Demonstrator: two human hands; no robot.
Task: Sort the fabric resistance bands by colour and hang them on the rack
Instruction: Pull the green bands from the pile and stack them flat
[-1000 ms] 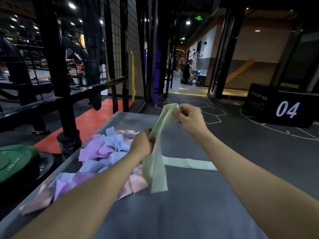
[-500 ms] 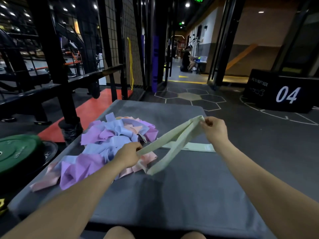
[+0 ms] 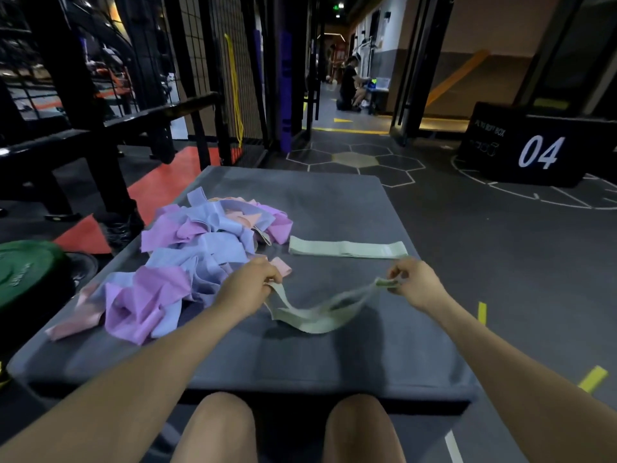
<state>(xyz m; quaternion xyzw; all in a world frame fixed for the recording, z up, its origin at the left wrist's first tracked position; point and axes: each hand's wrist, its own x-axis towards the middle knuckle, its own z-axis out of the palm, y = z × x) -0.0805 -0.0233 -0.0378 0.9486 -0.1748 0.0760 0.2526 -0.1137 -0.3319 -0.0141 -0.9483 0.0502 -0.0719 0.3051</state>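
A: Entry, one head view. What did the hands have?

B: The left hand (image 3: 251, 285) pinched one end of a pale green band (image 3: 312, 316), fingers curled tight on the cloth. The right hand (image 3: 411, 283) pinched the other end the same way. The band sagged between them at centre frame, its middle resting on the grey mat (image 3: 320, 359).

A: Why held at both ends?

B: My reading: to pull it out flat, so it could lie straight. A second green band (image 3: 347, 249) lay flattened just above the hands, right of centre (the likely start of a green group). Laying the held one beside or on it would keep the colour together.

A: The rest of the bands?

B: A mixed heap (image 3: 200, 259) sat at left of centre on the mat: purple, pale blue and pink, tangled and overlapping. It lay near the flat green band; I could not tell whether they touched.

A: Progress?

B: Early, I judged. Only green looked separated. Nothing hung yet. A black frame (image 3: 76, 105) stood at upper left; whether that was the rack meant, I could not tell.

A: Risks?

B: The cloth is limp and may twist or fold when laid down. The right end was blurred, so the exact grip there was uncertain.
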